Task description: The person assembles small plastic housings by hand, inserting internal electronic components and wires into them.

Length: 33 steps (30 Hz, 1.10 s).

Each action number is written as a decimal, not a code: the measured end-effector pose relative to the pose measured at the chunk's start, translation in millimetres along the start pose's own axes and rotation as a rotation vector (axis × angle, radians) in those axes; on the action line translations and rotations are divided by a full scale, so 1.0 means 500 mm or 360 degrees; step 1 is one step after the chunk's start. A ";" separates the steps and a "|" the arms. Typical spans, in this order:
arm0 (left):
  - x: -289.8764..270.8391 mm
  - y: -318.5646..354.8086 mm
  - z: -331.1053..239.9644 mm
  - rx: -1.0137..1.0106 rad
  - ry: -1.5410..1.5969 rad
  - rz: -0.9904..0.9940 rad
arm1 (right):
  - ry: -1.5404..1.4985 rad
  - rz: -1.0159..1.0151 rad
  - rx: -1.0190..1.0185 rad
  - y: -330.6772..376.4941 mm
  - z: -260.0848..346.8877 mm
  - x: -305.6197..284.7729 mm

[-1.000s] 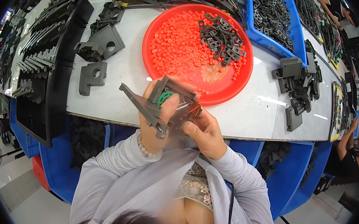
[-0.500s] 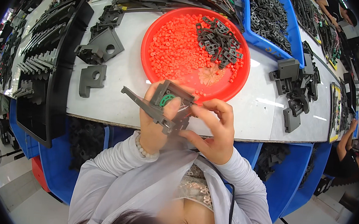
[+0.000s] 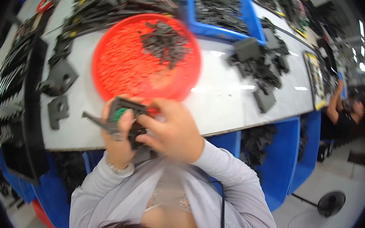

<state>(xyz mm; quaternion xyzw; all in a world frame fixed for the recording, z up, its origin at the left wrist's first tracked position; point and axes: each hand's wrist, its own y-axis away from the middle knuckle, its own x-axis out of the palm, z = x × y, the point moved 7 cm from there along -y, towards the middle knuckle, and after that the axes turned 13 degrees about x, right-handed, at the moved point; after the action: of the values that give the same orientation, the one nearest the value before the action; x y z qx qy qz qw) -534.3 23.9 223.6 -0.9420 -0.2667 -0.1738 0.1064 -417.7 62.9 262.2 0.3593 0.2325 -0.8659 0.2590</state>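
In my left hand [image 3: 119,145] is a dark grey plastic housing [image 3: 113,127] with a long arm sticking out to the left. A green ring-shaped part [image 3: 121,114] shows inside it, beside my left thumb. My right hand [image 3: 174,130] has its thumb and forefinger closed on the right side of the housing. A patch of red shows between the right fingers; I cannot tell whether it is a small part or the basin behind. Just beyond my hands lies a round red basin [image 3: 96,65] with many small orange-red pieces [image 3: 123,67] and a heap of black clips [image 3: 165,43].
A blue bin [image 3: 224,32] of dark parts stands behind the basin. Grey housings [image 3: 262,66] are piled to the right, a grey bracket [image 3: 57,111] lies left. A black rack tray [image 3: 36,123] is at far left. Blue bins [image 3: 279,174] sit below the table edge. Another person [image 3: 343,117] is at far right.
The view has swung, so the table and basin appear further left. My right hand has turned over more, its back now showing, with its fingers closer in against the housing.
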 end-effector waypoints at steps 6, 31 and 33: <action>0.010 -0.012 0.004 -0.0047 0.0188 0.0156 | 0.0031 -0.0480 0.0331 0.044 -0.144 -0.144; 0.035 0.004 0.031 -0.0402 0.0594 0.0073 | 0.0118 -0.0452 0.0813 0.107 -0.269 -0.186; 0.043 0.003 0.031 -0.0424 0.0600 0.0163 | 0.0339 -0.0557 0.0860 0.095 -0.271 -0.181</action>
<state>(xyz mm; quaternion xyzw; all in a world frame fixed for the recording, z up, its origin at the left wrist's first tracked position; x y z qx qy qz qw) -512.0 37.2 217.5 -0.9109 -0.1687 -0.3747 0.0378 -265.6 131.9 233.1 0.4579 0.0785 -0.8852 -0.0238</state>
